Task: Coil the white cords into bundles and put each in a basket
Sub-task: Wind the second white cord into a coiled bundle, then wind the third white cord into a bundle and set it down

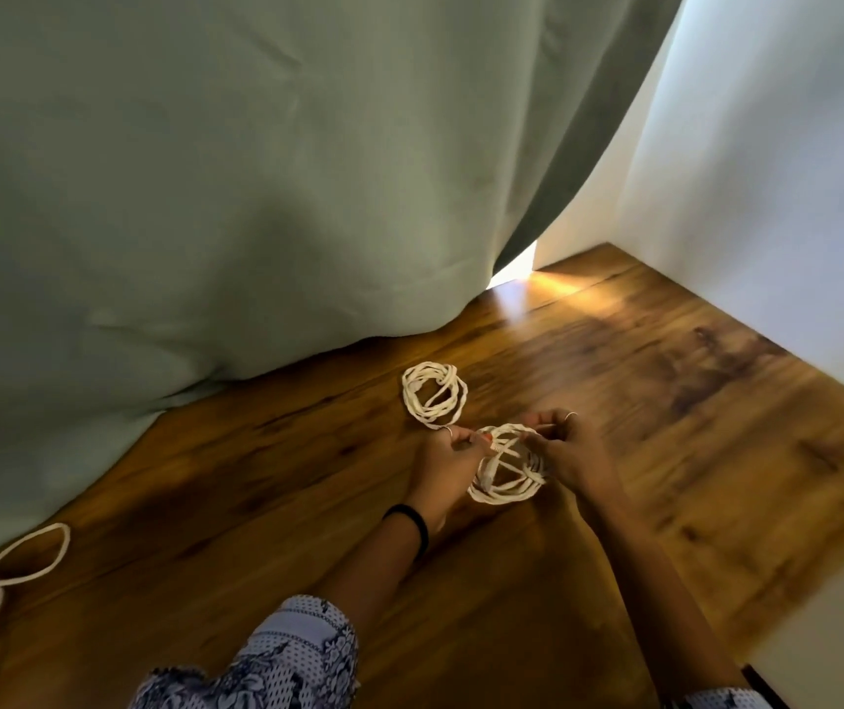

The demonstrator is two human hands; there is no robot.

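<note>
Near the floor's far edge by the curtain (205, 171), both hands, left (448, 455) and right (570, 450), pinch the half-wound cord bundle (506, 470); wrap its loose end snugly so the loops hold.

Views: one only, a wide-angle camera worn on the person's head; no second view shares the scene.
Facing: forward and steeply down onto the wooden floor (588, 401).
Nearness: close, at arm's reach; both forearms run up from the lower edge to the middle of the frame.
Framing: a green curtain (205, 171) fills the upper left, a white wall (793, 197) the upper right.
Distortion: straight edges bow toward the frame's borders.
</note>
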